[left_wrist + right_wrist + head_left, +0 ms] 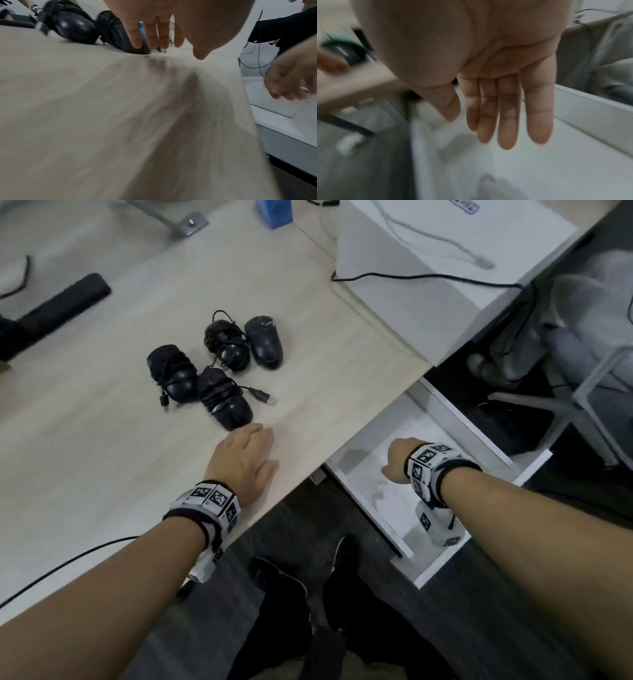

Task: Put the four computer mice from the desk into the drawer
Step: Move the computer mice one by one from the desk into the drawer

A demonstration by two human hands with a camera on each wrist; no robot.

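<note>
Four black mice sit close together on the desk (102, 440): one at the left (173, 378), one nearest the person (224, 402), one wrapped in its cord at the back (227, 345), and one at the back right (264, 342). None is in the drawer (442, 563) yet, so I think the job has only just begun. The drawer is pulled out, and the part that shows has nothing in it. The left hand (245, 463) reaches flat over the desk, fingers straight, just beside the nearest mouse and holding nothing. The right hand (399, 462) hangs over the open drawer, palm down, fingers (506, 121) straight and together, holding nothing too.
</note>
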